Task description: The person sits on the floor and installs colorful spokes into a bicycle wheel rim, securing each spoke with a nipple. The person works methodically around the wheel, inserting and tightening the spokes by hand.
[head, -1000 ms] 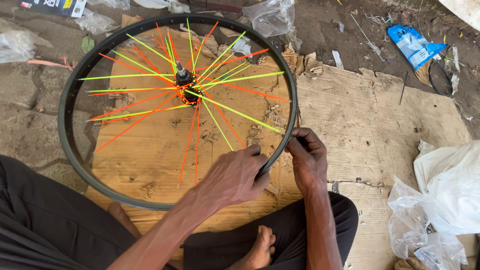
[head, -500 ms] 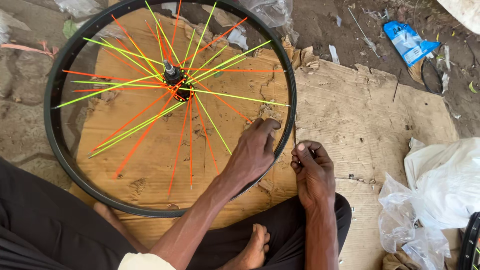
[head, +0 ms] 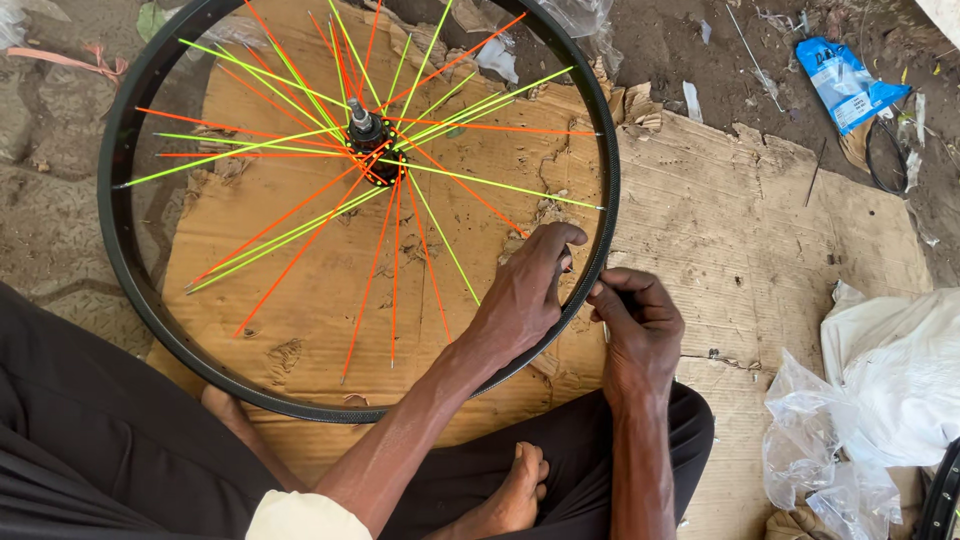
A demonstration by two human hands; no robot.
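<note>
A black bicycle wheel rim (head: 118, 250) with orange and lime-green spokes and a dark hub (head: 368, 130) lies flat on brown cardboard (head: 740, 230). My left hand (head: 525, 290) reaches inside the rim at its right side, its fingers curled around the end of a spoke (head: 440, 235) close to the rim. My right hand (head: 640, 320) is just outside the rim at the same spot. Thumb and fingers pinch a small thin piece against the rim's outer face. What the piece is stays hidden by the fingers.
My crossed legs in dark trousers and a bare foot (head: 515, 495) lie under the wheel's near edge. White and clear plastic bags (head: 880, 400) sit at the right. A blue packet (head: 840, 80) and a black ring (head: 885, 155) lie on the dirt beyond the cardboard.
The wheel has shifted up and left in view and turned a little. My left hand moved from the rim's near edge to inside the rim on the right. My right hand stays by the rim.
</note>
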